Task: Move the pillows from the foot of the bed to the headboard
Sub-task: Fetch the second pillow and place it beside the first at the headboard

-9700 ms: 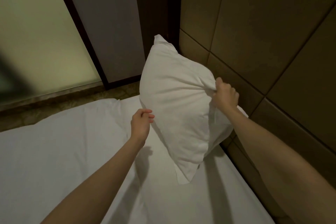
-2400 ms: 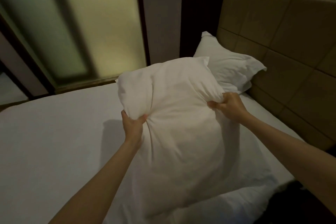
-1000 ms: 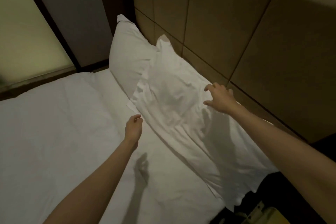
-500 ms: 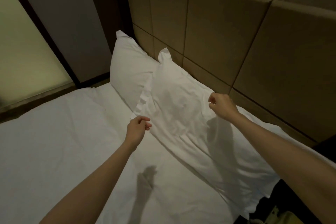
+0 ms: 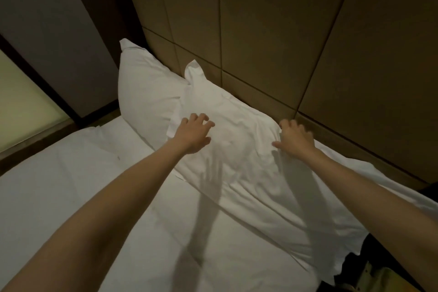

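Two white pillows lean against the tan padded headboard (image 5: 272,38). The far pillow (image 5: 144,92) stands in the corner by the wall. The near pillow (image 5: 241,149) lies beside it and overlaps its edge. My left hand (image 5: 193,134) hovers on the near pillow's left part, fingers spread. My right hand (image 5: 295,140) rests on the pillow's upper right edge by the headboard, fingers apart, holding nothing. Both arms cast shadows on the pillow.
The white bed sheet (image 5: 71,185) covers the mattress to the left and front. A dark wall and a frosted glass panel (image 5: 21,106) stand at the left. The bed's right edge drops to a dark gap with a yellowish object (image 5: 379,277).
Both hands have moved forward onto the near pillow; the left hand has opened from a loose curl, the right has come down on the pillow's upper edge. The pillow lies flatter.
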Demonstrator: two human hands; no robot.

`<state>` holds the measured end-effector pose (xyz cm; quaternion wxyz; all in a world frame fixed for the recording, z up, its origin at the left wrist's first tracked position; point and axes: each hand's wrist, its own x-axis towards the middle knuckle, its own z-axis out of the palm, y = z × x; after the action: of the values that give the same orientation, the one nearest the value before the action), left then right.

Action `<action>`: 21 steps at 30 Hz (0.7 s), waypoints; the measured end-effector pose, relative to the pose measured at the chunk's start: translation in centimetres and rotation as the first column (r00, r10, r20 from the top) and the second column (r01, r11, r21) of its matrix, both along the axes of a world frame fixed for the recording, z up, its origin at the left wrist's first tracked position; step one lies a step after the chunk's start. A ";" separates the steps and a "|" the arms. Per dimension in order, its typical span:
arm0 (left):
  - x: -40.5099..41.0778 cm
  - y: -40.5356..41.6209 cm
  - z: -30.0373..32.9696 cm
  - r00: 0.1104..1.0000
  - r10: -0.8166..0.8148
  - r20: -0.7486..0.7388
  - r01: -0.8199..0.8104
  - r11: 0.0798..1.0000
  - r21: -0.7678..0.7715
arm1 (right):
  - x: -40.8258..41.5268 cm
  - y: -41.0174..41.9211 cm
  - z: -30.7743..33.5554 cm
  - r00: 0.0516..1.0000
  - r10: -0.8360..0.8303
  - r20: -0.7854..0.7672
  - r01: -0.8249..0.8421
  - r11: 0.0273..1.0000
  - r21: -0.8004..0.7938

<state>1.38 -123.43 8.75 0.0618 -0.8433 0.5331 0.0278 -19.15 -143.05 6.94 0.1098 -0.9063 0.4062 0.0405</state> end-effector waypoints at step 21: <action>2.3 -10.7 -0.2 0.946 -0.196 0.257 0.194 0.980 0.034 | -2.2 -0.8 2.0 0.893 0.019 0.450 -0.150 0.954 0.258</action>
<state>3.68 -134.17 8.59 0.1368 -0.7825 0.6012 -0.0867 -21.37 -143.86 8.90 0.3271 -0.8831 0.3201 -0.1034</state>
